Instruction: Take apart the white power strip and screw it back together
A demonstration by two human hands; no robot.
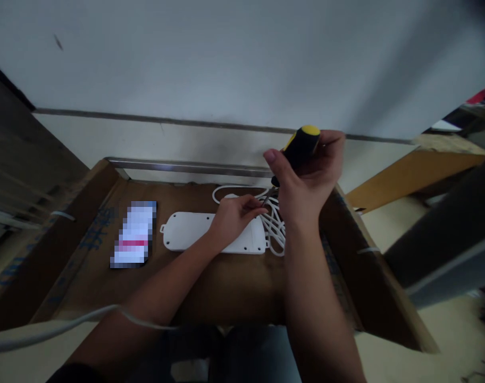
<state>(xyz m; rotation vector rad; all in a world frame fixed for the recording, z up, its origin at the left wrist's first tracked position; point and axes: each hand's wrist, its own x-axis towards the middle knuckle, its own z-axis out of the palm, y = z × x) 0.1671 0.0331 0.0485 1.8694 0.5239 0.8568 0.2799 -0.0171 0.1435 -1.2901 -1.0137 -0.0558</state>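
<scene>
While the right hand [306, 178] closes around a yellow-and-black screwdriver [300, 148] at centre right, the left hand [236, 217] pinches something too small to tell [258, 208]. Beneath it lies a white plastic power strip [186, 231].

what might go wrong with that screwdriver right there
The tip of the screwdriver in the right hand sits close to the left hand, so a slip might jab it. It's also right above the looped cord, which it might nick or snag. The power strip seems to lie loose and could shift.
</scene>
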